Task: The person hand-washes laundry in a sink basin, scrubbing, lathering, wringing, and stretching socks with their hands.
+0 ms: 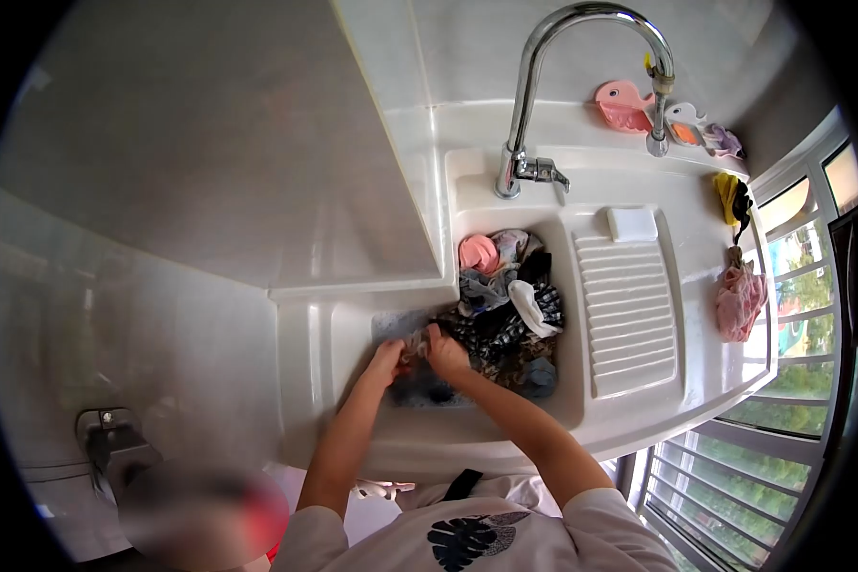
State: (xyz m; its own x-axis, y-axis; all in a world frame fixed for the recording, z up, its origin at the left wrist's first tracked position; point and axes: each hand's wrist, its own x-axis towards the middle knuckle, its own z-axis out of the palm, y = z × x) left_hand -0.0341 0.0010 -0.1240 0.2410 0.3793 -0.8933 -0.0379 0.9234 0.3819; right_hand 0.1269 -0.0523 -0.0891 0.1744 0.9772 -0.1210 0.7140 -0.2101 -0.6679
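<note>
Both hands are over the left part of a white laundry sink basin [569, 381], just above soapy water. My left hand [389, 363] is closed on a pale, wet piece of clothing [414, 345], whose kind I cannot make out. Close beside it, my right hand [447, 355] grips the same cloth with bent fingers. To the right lies a heap of wet clothes: a black-and-white checked garment [491, 329], a white cloth [532, 307], a pink piece [479, 253] and a grey one [538, 377].
A ribbed washboard [631, 315] with a white soap bar [632, 225] adjoins the basin. Behind rises a chrome faucet [520, 114]. Soap dishes [624, 107] stand on the back ledge; a pink cloth bundle [740, 303] lies at right. Another person [205, 515] is at lower left.
</note>
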